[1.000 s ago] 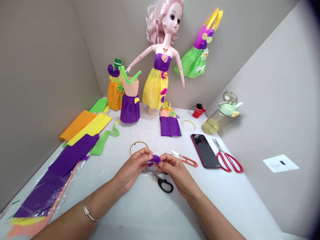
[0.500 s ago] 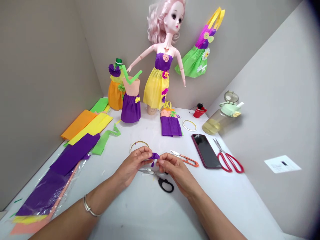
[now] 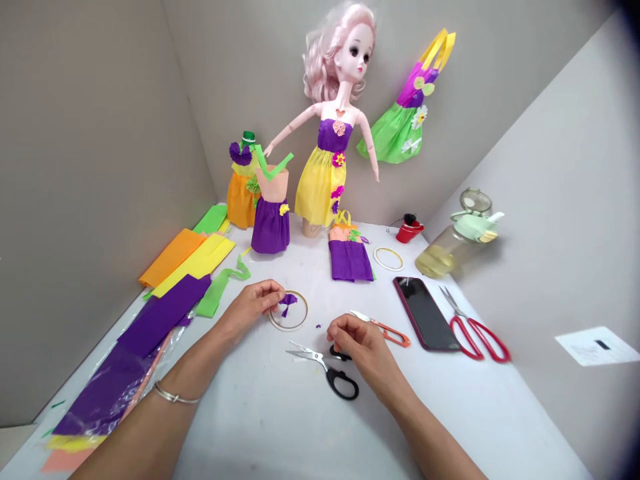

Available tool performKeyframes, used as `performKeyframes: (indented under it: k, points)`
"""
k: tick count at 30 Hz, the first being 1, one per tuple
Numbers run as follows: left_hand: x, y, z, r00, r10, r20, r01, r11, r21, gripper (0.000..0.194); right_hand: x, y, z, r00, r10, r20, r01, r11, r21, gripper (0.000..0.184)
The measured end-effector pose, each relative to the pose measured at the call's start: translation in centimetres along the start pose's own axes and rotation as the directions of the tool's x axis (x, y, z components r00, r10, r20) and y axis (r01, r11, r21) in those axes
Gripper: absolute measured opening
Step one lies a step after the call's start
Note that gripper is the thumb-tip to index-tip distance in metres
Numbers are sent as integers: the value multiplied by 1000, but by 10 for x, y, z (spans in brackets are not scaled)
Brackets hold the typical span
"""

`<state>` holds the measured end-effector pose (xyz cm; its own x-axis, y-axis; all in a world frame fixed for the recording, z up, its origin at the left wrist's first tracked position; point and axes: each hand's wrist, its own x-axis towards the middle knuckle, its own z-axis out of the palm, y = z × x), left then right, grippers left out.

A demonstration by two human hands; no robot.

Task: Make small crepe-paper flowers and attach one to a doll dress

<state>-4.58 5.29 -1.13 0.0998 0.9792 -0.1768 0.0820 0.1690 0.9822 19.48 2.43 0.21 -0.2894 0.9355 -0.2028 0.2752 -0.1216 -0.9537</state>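
My left hand (image 3: 259,301) pinches a small purple crepe paper bow (image 3: 288,302) between thumb and fingertips. The bow hangs over a thin gold-edged ring (image 3: 306,317), which lies on the table around it in view. Curled fingers mark my right hand (image 3: 356,340), held just above the black-handled scissors (image 3: 342,385); whether anything is in its fingertips is hidden. Those scissors lie with slightly parted blades pointing left. Behind the right hand are orange thread snips (image 3: 395,335). A tiny purple scrap (image 3: 319,326) rests between the hands.
A pink-haired doll (image 3: 334,143) stands at the back among small paper dresses (image 3: 271,223). Folded coloured paper (image 3: 165,320) lies along the left. On the right are a phone (image 3: 425,313), red-handled scissors (image 3: 480,337), a bottle (image 3: 447,247) and a red bucket (image 3: 410,232).
Both hands held the purple bow together; now they are apart. My left hand has carried it left and away from me, over the ring. My right hand has let go and moved right.
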Motion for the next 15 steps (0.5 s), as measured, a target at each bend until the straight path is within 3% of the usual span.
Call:
performKeyframes:
  k: [8,11,15]
  points:
    - [-1,2,-3,998,-27,62,29,999,-34,22,-1,6,5,998,-65,1,64,977,-204,20]
    - [0,0,-4,997,-50,53,53,996,-66,21,3,8,2,995,-97,-37,80,943,-322,25]
    - [2,-1,-8,997,-76,-5,73,977,-198,21,9,9,-5,980,-197,-30,160,865,-475,17]
